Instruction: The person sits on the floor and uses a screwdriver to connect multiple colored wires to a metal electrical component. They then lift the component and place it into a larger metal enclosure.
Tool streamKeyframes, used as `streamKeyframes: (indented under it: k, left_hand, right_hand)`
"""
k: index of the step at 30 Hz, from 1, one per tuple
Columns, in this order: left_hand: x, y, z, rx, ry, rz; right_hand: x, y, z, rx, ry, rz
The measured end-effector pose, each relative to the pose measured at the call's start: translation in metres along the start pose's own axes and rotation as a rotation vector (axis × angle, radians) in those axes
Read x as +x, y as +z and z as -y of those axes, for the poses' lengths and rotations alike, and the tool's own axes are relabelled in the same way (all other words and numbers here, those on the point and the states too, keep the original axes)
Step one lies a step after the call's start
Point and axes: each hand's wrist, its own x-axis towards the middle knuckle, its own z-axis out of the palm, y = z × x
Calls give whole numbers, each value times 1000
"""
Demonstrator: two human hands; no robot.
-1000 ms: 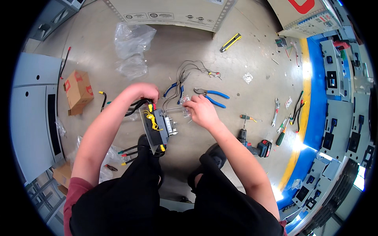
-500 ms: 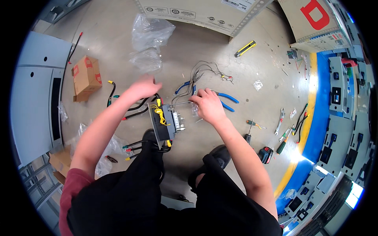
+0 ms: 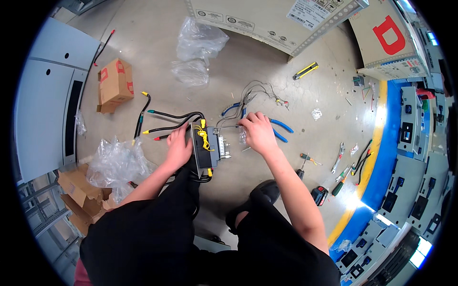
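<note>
A grey-and-black electrical unit (image 3: pixel 206 148) on a thin metal plate stands on edge by my left shoe, a coil of thin yellow wire (image 3: pixel 203 139) on its side. Black cables (image 3: pixel 176 116) with coloured ends run out leftward from it. My left hand (image 3: pixel 179 148) closes against the plate's left side; some fingertips are hidden there. With bent fingers my right hand (image 3: pixel 260 133) pinches a thin metal rod (image 3: pixel 230 126) pointing left at the unit's upper end. Under those fingers lies a small clear bag (image 3: pixel 243 135). Blue-handled pliers (image 3: pixel 280 126) show just beyond this hand.
Clear plastic (image 3: pixel 117 159) and cardboard boxes (image 3: pixel 116 88) lie leftward. Farther off are a yellow utility knife (image 3: pixel 306 71) and a large carton (image 3: pixel 243 21). Rightward lie a wrench (image 3: pixel 338 156), a screwdriver (image 3: pixel 339 186) and a battery pack (image 3: pixel 319 195). Grey cabinets (image 3: pixel 45 109) stand at the far left.
My left hand has come down from above the cables to the plate's left side. My right hand stays by the unit with the rod. The whole view has shifted slightly.
</note>
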Motion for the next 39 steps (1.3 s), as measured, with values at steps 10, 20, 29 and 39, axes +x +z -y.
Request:
streamKeyframes:
  k: [10,20,29,39]
  left_hand:
    - [56,-14,-30,-282,-148,415]
    - [65,4,-50,-277,97,574]
    - [63,8,-96,-133,218,857]
    - [46,-9,-107,-163,444,815]
  right_hand:
    - [-12,10,13,-137,-47,35]
    - [-27,25,24,-91,43,-2]
    - [-95,21,32,99,292,-44]
    - [-140,21,60,341,443,-80]
